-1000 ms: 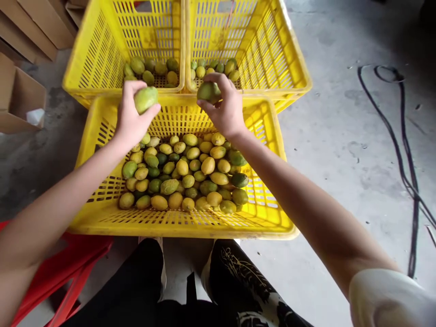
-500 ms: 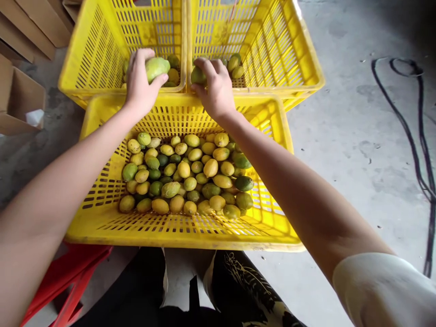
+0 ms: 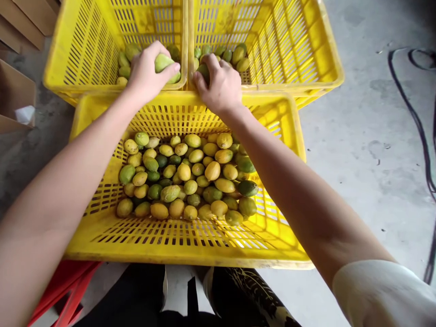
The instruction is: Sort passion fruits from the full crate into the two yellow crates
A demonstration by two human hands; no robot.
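Note:
My left hand reaches over the near rim of the back left yellow crate, its fingers and thumb around a large pale green lemon. Just inside the back right yellow crate, my right hand grips a dark green lemon, mostly covered by the fingers. Several greenish lemons lie at the bottom of the left crate, and more lemons rest in the right one. Below my forearms, the front yellow crate holds many yellow and green lemons in a spread layer.
Cardboard boxes stand on the floor at the left. A red frame shows beneath the front crate at the lower left. On the concrete floor at the right lies a black cable. My legs are close to the front crate.
The view has shifted slightly. My left hand has moved a little right with its lemon, uncovering more fruit in the left crate. My right hand still grips its lemon, with more fruit visible behind it.

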